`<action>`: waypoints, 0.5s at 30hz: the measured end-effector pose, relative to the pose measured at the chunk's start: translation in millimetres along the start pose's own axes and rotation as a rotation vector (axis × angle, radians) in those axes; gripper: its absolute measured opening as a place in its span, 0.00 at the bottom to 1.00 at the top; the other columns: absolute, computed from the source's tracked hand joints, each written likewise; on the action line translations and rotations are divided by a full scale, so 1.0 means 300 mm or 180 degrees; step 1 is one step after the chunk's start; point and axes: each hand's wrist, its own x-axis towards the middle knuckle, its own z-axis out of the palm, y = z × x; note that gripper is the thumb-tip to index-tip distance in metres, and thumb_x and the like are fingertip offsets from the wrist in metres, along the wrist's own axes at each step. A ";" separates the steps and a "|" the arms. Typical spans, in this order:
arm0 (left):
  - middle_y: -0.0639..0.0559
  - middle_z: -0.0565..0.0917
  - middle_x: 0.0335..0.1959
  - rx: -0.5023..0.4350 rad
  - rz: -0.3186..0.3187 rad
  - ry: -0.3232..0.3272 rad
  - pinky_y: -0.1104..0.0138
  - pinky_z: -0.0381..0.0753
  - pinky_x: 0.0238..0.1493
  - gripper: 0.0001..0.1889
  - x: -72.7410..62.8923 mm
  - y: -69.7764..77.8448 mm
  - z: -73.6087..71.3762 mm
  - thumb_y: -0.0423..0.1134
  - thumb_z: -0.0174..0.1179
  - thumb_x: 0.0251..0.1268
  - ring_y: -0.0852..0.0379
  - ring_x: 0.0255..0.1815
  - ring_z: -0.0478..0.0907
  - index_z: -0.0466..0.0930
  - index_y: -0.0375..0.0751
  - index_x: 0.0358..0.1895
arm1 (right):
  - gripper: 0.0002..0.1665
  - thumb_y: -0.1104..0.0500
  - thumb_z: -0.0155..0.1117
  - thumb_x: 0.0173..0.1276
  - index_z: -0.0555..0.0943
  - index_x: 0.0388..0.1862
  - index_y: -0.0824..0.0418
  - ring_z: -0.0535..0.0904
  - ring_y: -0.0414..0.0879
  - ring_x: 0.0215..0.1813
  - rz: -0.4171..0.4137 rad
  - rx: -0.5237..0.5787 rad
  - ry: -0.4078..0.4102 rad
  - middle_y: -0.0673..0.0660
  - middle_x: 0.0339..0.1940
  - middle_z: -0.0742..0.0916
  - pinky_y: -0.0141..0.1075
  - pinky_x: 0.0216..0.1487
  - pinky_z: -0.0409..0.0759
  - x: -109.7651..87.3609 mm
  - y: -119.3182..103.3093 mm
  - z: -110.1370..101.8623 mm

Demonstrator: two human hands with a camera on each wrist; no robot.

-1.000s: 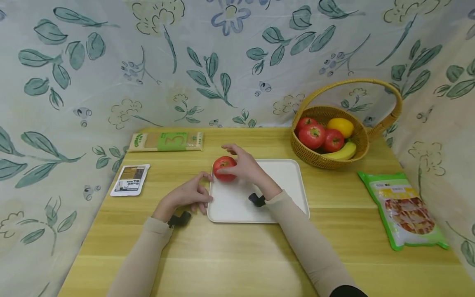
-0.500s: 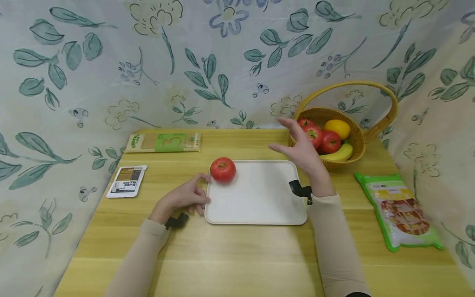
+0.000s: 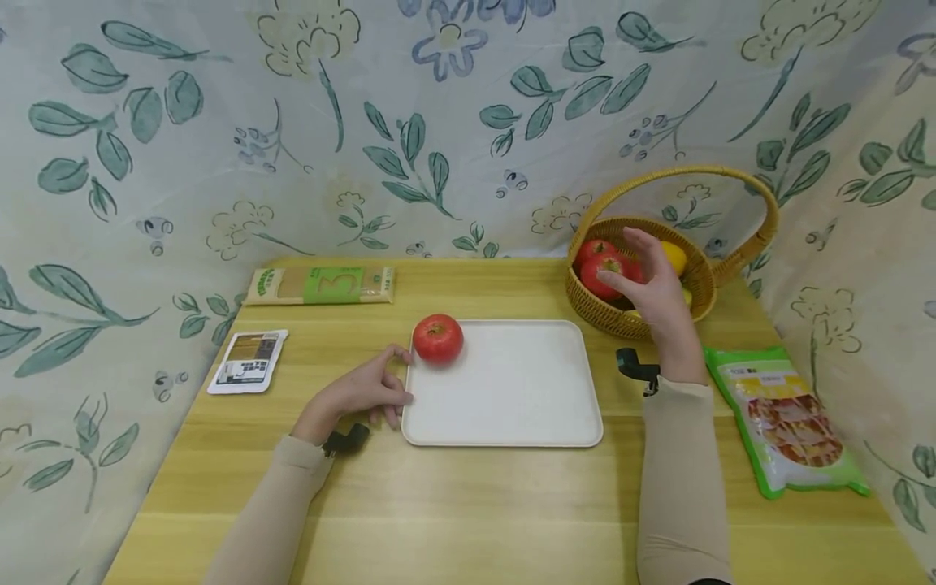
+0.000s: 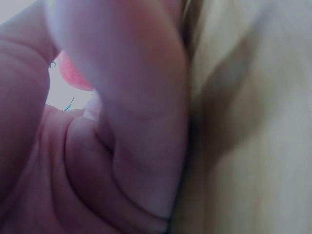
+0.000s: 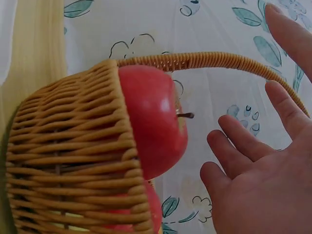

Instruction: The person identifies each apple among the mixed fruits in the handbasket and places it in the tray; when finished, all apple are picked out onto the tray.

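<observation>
My left hand (image 3: pixel 363 387) rests at the left edge of a white tray (image 3: pixel 504 398), its bent index finger and thumb touching the rim. In the left wrist view its fingers (image 4: pixel 136 97) fill most of the picture, beside the tabletop. One red apple (image 3: pixel 438 339) sits in the tray's back left corner. Over the wicker basket (image 3: pixel 607 313) hovers my right hand (image 3: pixel 661 301), thumb and fingers spread, holding nothing. Red apples (image 3: pixel 603 275) lie in the basket. From the right wrist, the nearest apple (image 5: pixel 151 122) shows its stem towards the spread fingers, with a gap between them.
A yellow fruit (image 3: pixel 674 257) is partly hidden by the right hand, and a banana mostly so. The basket's tall handle (image 3: pixel 680 171) arches above. A green-edged food bag (image 3: pixel 793 422) lies at right, a noodle pack (image 3: pixel 322 286) at back left, a white sachet (image 3: pixel 249 361) at left.
My right hand has let go of the red apple on the tray and moved right, over the basket. The left hand has stayed at the tray's edge.
</observation>
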 end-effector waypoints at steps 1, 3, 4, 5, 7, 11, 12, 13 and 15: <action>0.45 0.88 0.27 -0.0006 -0.0006 0.0000 0.69 0.78 0.17 0.35 0.000 0.000 0.001 0.39 0.71 0.69 0.53 0.22 0.88 0.58 0.49 0.70 | 0.50 0.57 0.74 0.72 0.58 0.85 0.44 0.44 0.49 0.92 0.0031 -0.0020 0.0005 0.51 0.90 0.58 0.55 0.91 0.41 0.004 0.009 -0.004; 0.45 0.88 0.27 -0.0019 -0.0016 0.0003 0.69 0.78 0.17 0.35 -0.001 -0.001 0.002 0.39 0.71 0.69 0.53 0.22 0.88 0.58 0.49 0.70 | 0.51 0.55 0.75 0.72 0.57 0.86 0.46 0.44 0.49 0.92 0.0087 -0.0050 0.0016 0.51 0.90 0.59 0.53 0.91 0.42 0.012 0.025 -0.008; 0.45 0.88 0.27 -0.0025 -0.0018 0.0004 0.68 0.78 0.17 0.35 -0.001 -0.001 0.003 0.39 0.71 0.69 0.53 0.22 0.88 0.58 0.49 0.70 | 0.52 0.55 0.75 0.72 0.57 0.86 0.47 0.45 0.50 0.92 0.0119 -0.0055 0.0013 0.51 0.90 0.59 0.52 0.91 0.43 0.015 0.031 -0.009; 0.45 0.88 0.28 -0.0029 -0.0014 0.0005 0.68 0.78 0.17 0.35 -0.002 -0.001 0.003 0.39 0.71 0.68 0.53 0.22 0.88 0.58 0.49 0.70 | 0.52 0.55 0.75 0.72 0.56 0.87 0.47 0.46 0.51 0.92 0.0150 -0.0068 0.0013 0.52 0.90 0.59 0.52 0.91 0.45 0.018 0.038 -0.011; 0.45 0.88 0.28 -0.0038 -0.0004 0.0006 0.68 0.78 0.17 0.35 -0.002 -0.002 0.004 0.39 0.71 0.68 0.53 0.22 0.88 0.58 0.48 0.70 | 0.52 0.54 0.74 0.72 0.55 0.87 0.48 0.49 0.53 0.91 0.0219 -0.0096 -0.0004 0.53 0.90 0.58 0.52 0.90 0.49 0.024 0.051 -0.013; 0.45 0.88 0.28 -0.0045 -0.0005 0.0002 0.68 0.78 0.17 0.35 -0.002 -0.003 0.005 0.39 0.71 0.68 0.53 0.22 0.88 0.58 0.48 0.70 | 0.53 0.53 0.74 0.73 0.54 0.88 0.49 0.54 0.56 0.89 0.0344 -0.0169 -0.0033 0.57 0.90 0.57 0.55 0.88 0.57 0.035 0.074 -0.014; 0.45 0.88 0.28 -0.0046 -0.0008 0.0002 0.68 0.78 0.17 0.35 -0.002 -0.003 0.005 0.39 0.71 0.68 0.53 0.22 0.87 0.58 0.48 0.70 | 0.53 0.52 0.74 0.73 0.54 0.88 0.49 0.56 0.57 0.88 0.0361 -0.0185 -0.0040 0.58 0.90 0.57 0.55 0.87 0.58 0.038 0.078 -0.013; 0.45 0.88 0.28 -0.0045 -0.0011 0.0002 0.68 0.78 0.17 0.35 -0.002 -0.003 0.005 0.39 0.71 0.68 0.53 0.21 0.87 0.58 0.49 0.70 | 0.53 0.52 0.74 0.73 0.54 0.88 0.49 0.56 0.58 0.88 0.0376 -0.0205 -0.0041 0.58 0.90 0.57 0.56 0.87 0.58 0.040 0.083 -0.014; 0.45 0.88 0.28 -0.0042 -0.0005 0.0004 0.68 0.78 0.17 0.35 -0.002 -0.002 0.004 0.38 0.71 0.69 0.53 0.21 0.87 0.58 0.49 0.70 | 0.53 0.51 0.73 0.73 0.53 0.88 0.49 0.57 0.58 0.87 0.0390 -0.0228 -0.0051 0.58 0.90 0.58 0.57 0.87 0.59 0.044 0.090 -0.014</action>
